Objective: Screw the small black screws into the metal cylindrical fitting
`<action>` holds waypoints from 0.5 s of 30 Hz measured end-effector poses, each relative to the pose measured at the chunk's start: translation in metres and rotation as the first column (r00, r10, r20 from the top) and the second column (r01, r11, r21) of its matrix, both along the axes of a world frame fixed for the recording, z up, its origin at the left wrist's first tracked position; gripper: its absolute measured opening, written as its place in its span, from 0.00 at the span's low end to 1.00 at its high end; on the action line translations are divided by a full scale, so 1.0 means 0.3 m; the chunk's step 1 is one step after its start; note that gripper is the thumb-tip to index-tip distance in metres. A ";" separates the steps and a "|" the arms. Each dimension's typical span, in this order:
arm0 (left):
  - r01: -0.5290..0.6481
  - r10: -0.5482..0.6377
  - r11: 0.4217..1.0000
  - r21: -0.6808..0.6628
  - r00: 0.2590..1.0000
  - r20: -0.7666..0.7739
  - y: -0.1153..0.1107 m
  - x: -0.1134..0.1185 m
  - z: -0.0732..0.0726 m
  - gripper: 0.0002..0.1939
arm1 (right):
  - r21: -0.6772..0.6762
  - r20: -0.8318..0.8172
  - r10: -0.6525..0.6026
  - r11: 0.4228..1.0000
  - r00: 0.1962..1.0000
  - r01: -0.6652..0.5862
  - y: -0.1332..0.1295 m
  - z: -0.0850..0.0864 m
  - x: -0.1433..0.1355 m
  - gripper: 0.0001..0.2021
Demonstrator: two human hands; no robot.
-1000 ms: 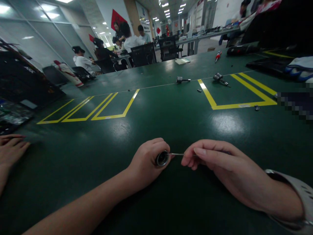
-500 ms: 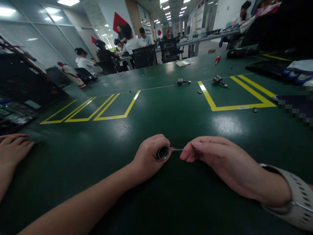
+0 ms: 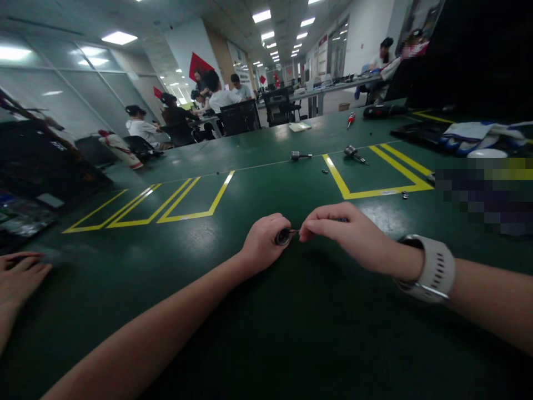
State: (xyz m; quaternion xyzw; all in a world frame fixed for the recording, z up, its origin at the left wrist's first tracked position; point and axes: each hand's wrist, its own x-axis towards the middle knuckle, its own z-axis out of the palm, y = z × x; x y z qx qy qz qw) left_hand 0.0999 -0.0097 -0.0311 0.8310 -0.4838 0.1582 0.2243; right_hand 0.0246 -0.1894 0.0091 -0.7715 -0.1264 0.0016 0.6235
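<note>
My left hand (image 3: 263,247) is closed around a hollow metal cylinder (image 3: 283,237), its open round end facing me. From the right, my right hand (image 3: 333,225) pinches a tool with a thin metal shaft (image 3: 295,231). The shaft's tip meets the cylinder's side by my left fingers; whether it goes into a hole cannot be made out. A dark end of the tool (image 3: 342,219) shows behind my right knuckles, but its kind is hidden. On that wrist sits a pale perforated watch strap (image 3: 441,269).
Two metal parts with shafts, one near the middle (image 3: 300,156) and one farther right (image 3: 353,154), lie on the green table (image 3: 200,344). Small metal bits (image 3: 405,195) and a red screwdriver (image 3: 351,119) lie around. Another person's hand (image 3: 20,280) rests at far left. Gloves (image 3: 478,136) lie right.
The view has tilted and shifted. My right hand has come closer to my left, and less of the tool's shaft shows between them. The left hand still grips the cylinder.
</note>
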 end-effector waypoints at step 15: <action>-0.020 0.015 0.998 -0.057 0.996 -0.088 0.018 0.019 -0.009 0.06 | 0.370 -0.099 0.003 0.928 0.995 0.034 0.006 -0.095 0.004 0.10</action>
